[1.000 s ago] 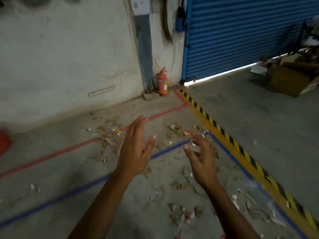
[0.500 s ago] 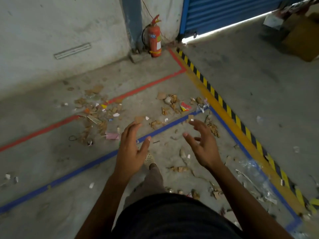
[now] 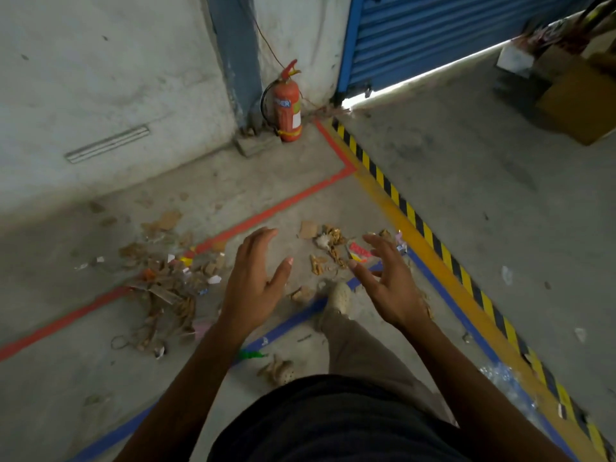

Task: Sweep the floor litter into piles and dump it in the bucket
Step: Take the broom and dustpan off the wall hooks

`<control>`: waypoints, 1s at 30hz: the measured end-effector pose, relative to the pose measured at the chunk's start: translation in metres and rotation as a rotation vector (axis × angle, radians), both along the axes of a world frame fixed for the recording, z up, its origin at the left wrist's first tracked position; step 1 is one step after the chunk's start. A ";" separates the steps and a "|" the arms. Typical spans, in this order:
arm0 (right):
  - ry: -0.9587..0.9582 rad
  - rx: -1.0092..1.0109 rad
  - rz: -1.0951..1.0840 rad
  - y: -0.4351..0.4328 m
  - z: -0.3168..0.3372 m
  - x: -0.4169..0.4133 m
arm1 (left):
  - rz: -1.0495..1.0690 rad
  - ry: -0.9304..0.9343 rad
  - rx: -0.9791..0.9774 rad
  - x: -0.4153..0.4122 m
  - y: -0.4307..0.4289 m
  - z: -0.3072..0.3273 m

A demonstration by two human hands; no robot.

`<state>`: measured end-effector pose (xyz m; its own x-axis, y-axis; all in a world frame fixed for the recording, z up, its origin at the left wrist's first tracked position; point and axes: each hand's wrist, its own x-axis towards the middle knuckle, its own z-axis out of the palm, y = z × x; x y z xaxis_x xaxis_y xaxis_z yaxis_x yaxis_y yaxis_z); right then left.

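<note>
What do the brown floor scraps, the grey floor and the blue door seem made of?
Brown torn scraps: likely cardboard and paper, matte with ragged edges. Grey floor: bare concrete, dull and stained. Blue ribbed roller door: probably painted sheet metal, given its even horizontal ribs.

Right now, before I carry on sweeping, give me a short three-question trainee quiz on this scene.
1. True or false: the left hand holds a broom.
2. What stands at the foot of the wall? A bucket, B fire extinguisher, C ladder.
3. Fill in: the larger litter heap lies across the ___ floor line.
Key: 1 false; 2 B; 3 red.
</note>
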<state>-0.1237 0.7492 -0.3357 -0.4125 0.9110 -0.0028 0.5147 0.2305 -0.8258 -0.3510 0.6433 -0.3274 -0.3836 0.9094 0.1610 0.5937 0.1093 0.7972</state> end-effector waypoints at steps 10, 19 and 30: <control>0.147 0.028 -0.032 0.232 0.014 -0.109 | 0.180 -0.129 0.119 -0.082 0.233 0.021; 0.305 0.223 0.013 0.445 0.087 -0.183 | 0.144 -0.035 0.331 -0.160 0.443 0.097; 0.535 0.421 -0.067 0.691 0.204 -0.279 | -0.028 0.073 0.679 -0.270 0.706 0.226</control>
